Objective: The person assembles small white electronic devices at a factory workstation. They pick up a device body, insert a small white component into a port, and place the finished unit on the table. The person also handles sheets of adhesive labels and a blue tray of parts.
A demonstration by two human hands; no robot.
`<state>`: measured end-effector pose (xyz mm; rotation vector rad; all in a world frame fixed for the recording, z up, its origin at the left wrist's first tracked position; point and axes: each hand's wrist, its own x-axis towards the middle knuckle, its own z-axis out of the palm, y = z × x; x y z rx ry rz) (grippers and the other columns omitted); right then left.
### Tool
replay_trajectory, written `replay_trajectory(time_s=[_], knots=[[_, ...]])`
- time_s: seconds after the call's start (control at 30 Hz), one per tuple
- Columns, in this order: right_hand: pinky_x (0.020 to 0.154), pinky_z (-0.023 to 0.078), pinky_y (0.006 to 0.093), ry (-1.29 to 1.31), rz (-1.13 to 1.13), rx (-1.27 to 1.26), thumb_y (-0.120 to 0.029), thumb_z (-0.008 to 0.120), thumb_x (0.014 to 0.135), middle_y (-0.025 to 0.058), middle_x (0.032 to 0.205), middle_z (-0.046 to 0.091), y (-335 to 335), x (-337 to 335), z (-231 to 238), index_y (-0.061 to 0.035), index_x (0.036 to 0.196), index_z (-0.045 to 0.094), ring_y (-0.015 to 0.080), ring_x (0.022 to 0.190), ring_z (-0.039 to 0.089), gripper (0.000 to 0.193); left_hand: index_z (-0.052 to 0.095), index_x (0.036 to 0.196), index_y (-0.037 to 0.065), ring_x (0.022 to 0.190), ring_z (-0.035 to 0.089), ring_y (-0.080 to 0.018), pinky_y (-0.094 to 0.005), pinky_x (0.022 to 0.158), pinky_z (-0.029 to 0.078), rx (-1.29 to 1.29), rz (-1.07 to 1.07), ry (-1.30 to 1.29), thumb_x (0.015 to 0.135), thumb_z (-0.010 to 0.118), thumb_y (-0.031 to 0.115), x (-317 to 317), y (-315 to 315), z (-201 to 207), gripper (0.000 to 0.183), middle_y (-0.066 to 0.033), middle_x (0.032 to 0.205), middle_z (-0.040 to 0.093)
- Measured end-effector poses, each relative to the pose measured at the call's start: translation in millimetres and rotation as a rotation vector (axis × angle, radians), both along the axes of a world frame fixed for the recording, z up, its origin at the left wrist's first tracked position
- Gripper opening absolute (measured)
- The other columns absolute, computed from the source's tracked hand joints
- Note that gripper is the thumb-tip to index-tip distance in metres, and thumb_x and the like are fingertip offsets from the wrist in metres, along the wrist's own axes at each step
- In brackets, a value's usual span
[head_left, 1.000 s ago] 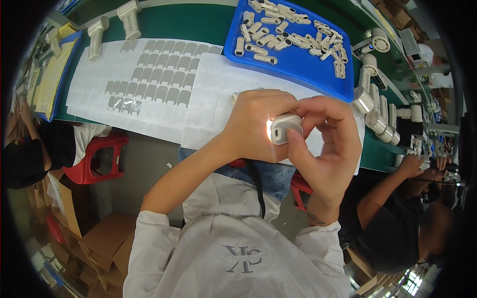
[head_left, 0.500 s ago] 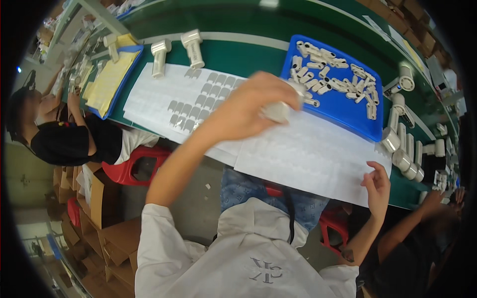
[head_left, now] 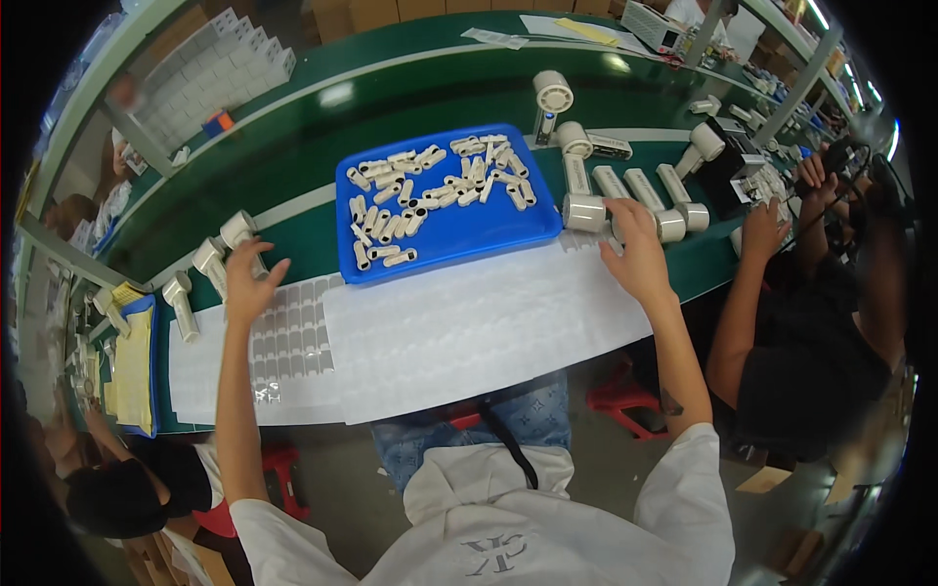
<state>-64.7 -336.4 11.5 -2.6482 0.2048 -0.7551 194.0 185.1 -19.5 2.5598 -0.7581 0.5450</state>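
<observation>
My left hand (head_left: 252, 281) is at the left of the bench, fingers and thumb apart, beside a white handheld fan (head_left: 237, 229) that lies partly behind its fingers. Two more white fans, one (head_left: 208, 258) and another (head_left: 182, 305), lie left of it. At the right, my right hand (head_left: 637, 256) reaches over a group of lying fans with thumb and fingers spread. Its fingertips are close to a fan's round head (head_left: 584, 213); whether they touch one is unclear. Under my arms lie white sheets (head_left: 459, 327) and a sheet of grey rounded stickers (head_left: 293, 337).
A blue tray (head_left: 469, 242) with many small white parts stands mid-bench. Behind its right corner a fan (head_left: 553, 95) stands upright. A yellow-lined blue tray (head_left: 137, 371) is at far left. Co-workers sit on both sides; one's hand (head_left: 764, 232) is near the right-hand fans.
My left hand has moved left and let go of the fan, now lying by the other two. My right hand has moved forward to the right-hand fans. The view has turned right.
</observation>
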Motion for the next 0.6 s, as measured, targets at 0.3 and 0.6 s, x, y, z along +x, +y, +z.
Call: replay_trajectory(time_s=[0.3,0.6], knots=[[0.094,0.046,0.0423,0.201,0.109,-0.104,-0.003,0.071,0.072,0.0189,0.121,0.054,-14.2,43.2,5.9,-0.0048,0.129,0.051,0.0371,0.109,0.056,0.061,0.064,0.109,0.008,0.115,0.053,-0.0356,-0.0418,0.097,0.044,-0.110,-0.155,0.214,0.069,0.082,0.022,-82.7,-124.2,-8.4,0.046,-0.0182,0.119,0.061],[0.082,0.048,0.0386,0.019,0.461,0.003,-0.017,0.075,0.072,0.0157,0.104,0.058,72.5,-6.8,80.4,-0.0036,0.118,0.059,0.0329,0.096,0.057,0.051,0.067,0.094,0.008,0.117,0.051,-0.0342,-0.0410,0.098,0.043,-0.189,-0.088,0.267,0.065,0.082,0.010,-92.5,-114.6,-12.0,0.033,-0.0173,0.119,0.058]])
